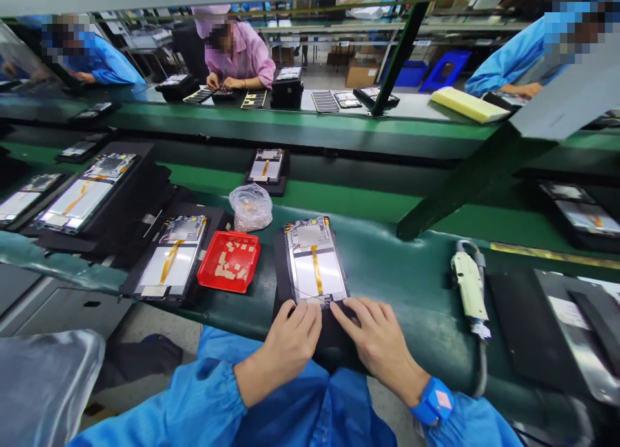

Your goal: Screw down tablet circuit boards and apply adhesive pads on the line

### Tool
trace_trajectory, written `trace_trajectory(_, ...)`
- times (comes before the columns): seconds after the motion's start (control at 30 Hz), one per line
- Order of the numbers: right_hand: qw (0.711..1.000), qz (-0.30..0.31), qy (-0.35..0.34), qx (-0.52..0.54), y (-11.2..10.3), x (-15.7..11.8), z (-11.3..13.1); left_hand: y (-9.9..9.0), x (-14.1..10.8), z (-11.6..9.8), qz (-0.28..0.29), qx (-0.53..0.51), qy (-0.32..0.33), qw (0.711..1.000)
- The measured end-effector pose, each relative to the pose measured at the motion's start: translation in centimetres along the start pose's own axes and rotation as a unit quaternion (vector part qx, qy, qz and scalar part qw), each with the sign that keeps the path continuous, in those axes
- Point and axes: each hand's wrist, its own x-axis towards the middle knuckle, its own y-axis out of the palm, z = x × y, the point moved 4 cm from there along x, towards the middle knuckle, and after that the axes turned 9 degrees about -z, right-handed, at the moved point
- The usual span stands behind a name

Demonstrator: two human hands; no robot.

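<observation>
Fine work appears under way at the near edge of a device (303,267) just beyond the left hand (290,337), its fingers bunched, and right hand (376,334), forefinger extended, either grip's hold unclear, the next move likely needing steady fingertips.

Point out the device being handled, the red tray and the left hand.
Device (306,265): head view, its pale middle area.
Red tray (209,268): head view, bare left part.
Left hand (292,336): head view, back of the hand.

Device (317,256) partly hidden (fingers (301,318)), left sleeve (169,398) cropped
</observation>
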Motion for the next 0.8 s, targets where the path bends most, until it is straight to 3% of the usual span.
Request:
trace_trajectory(0.1,0.995,-0.030,0.034,0.087,-0.7,0.3,-1.2,0.1,0.3,0.3,0.013,-0.009,0.007,1.000)
trace_trajectory(0.2,0.973,-0.101,0.165,0.126,-2.8,-0.4,-5.7,-0.1,0.5,0.4,0.011,-0.021,0.017,1.000)
trace_trajectory(0.3,0.947,-0.140,0.288,-0.016,-4.8,-2.8,-11.7,-0.3,0.7,0.7,0.011,-0.049,0.005,0.999)
trace_trajectory(0.4,0.914,-0.071,0.342,-0.205,-5.3,-5.7,-16.3,-0.5,1.0,1.0,0.004,-0.085,-0.009,0.996)
trace_trajectory(0.47,0.896,-0.023,0.363,-0.255,-5.0,-7.3,-17.9,-0.3,1.3,0.9,0.001,-0.111,-0.007,0.994)
trace_trajectory(0.57,0.890,-0.013,0.372,-0.263,-4.3,-8.3,-18.4,0.2,1.9,0.9,0.000,-0.140,-0.025,0.990)
trace_trajectory(0.67,0.892,-0.075,0.368,-0.252,-4.0,-7.8,-17.2,0.6,2.6,1.0,-0.006,-0.157,-0.063,0.986)
trace_trajectory(0.8,0.920,-0.157,0.346,-0.094,-4.0,-5.9,-14.5,1.0,3.5,1.0,-0.004,-0.187,-0.111,0.976)
